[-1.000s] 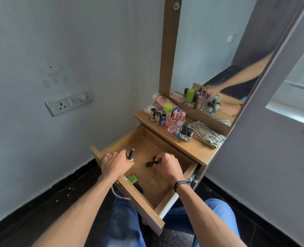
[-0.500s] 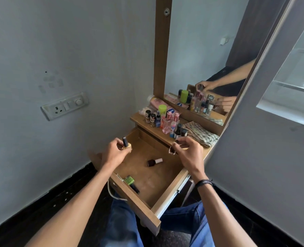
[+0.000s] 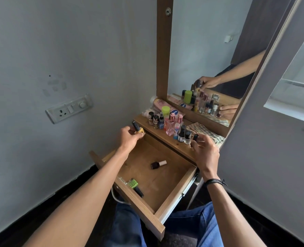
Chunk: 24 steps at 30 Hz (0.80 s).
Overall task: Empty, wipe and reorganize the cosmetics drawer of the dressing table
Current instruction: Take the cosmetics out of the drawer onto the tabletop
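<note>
Head view: the left hand [image 3: 129, 138] grips a yellow, dark-capped nail-polish bottle [image 3: 138, 129] above the pulled-out wooden drawer [image 3: 175, 192]. The right hand [image 3: 205, 150] pinches a small clear dark-capped bottle [image 3: 194, 139] at the wooden shelf [image 3: 174, 146] edge. Setting it down carelessly could topple the neighbouring row of bottles [image 3: 182, 133].

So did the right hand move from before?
Yes. The right hand rose out of the drawer, away from the dark bottle lying there, to the tabletop edge, pinching a small bottle.
</note>
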Tool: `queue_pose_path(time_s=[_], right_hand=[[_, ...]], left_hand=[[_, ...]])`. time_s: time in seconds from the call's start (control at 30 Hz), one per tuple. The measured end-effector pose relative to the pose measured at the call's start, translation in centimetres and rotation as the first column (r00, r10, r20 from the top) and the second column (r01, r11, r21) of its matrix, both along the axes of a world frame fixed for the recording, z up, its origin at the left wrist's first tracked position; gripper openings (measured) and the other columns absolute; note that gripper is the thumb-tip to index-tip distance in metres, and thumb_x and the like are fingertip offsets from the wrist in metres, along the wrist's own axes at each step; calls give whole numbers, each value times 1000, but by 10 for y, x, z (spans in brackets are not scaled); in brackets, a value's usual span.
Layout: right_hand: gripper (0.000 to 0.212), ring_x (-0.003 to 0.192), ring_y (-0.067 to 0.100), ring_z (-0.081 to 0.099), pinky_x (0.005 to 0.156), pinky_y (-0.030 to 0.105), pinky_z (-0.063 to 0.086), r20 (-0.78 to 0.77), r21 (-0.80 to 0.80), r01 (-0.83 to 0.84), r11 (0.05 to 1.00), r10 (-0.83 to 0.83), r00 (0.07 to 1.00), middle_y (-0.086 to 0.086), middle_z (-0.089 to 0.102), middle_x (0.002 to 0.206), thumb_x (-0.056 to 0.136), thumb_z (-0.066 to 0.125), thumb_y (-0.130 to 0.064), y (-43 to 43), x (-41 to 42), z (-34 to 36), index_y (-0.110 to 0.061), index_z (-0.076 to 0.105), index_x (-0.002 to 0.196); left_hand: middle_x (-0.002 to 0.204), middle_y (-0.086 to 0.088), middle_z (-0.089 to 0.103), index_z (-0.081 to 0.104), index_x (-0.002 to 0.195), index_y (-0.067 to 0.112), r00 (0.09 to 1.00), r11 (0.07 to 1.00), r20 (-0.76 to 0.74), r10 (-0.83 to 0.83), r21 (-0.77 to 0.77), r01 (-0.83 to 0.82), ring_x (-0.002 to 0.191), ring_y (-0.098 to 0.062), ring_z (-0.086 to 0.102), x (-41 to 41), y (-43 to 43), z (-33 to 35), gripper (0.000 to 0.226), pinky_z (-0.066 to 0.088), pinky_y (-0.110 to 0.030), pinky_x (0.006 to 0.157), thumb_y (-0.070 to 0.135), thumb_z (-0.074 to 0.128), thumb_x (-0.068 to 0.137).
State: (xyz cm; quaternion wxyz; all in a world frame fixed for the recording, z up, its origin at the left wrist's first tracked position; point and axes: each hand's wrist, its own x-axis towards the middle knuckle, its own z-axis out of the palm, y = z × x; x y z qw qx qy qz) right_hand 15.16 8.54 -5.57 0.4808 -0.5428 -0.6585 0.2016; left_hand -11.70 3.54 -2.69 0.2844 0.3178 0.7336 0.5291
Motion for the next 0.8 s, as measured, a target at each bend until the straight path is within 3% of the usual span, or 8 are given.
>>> queue_pose_path(time_s=[0.17,0.3,0.37,0.63,0.8], right_hand=[[33,88,5,66,77,6,41,4,-23,29,999,-28,1000,-3,72,112,86,80,-19,2,-1,-18,-15,71,117],[38,93,13,70,84,23,52,33,6,42,999,-42,999,-3,72,113,84,82,-19,4,-1,-26,-17,69,119],[41,94,14,70,85,23,51,52,15,59,998,-59,997,-3,72,113,83,82,-20,5,-2,-28,-19,68,121],[49,94,4,63,85,19,44,62,30,86,996,-88,994,-6,72,111,82,83,-21,5,-2,-29,-23,65,128],[48,100,18,68,86,34,55,88,59,75,995,-80,993,-2,71,116,84,82,-22,6,-1,-31,-22,65,129]], left_hand=[[93,-4,72,70,98,11,999,999,-44,31,-11,-31,93,-24,69,-6,26,11,27,53,-37,89,12,86,76],[95,-3,75,71,93,18,991,996,-116,61,-51,-67,84,-15,70,-15,50,16,24,56,-29,73,16,88,75],[95,-2,75,72,93,18,986,994,-151,73,-74,-85,78,-11,67,-18,62,18,23,49,-24,64,18,87,76],[99,-2,73,73,98,15,977,990,-208,43,-123,-70,92,-19,68,-19,89,11,23,56,-37,87,20,86,78],[98,2,67,73,108,15,974,993,-228,-1,-111,-26,95,-17,64,-17,94,8,31,55,-35,91,14,84,79]])
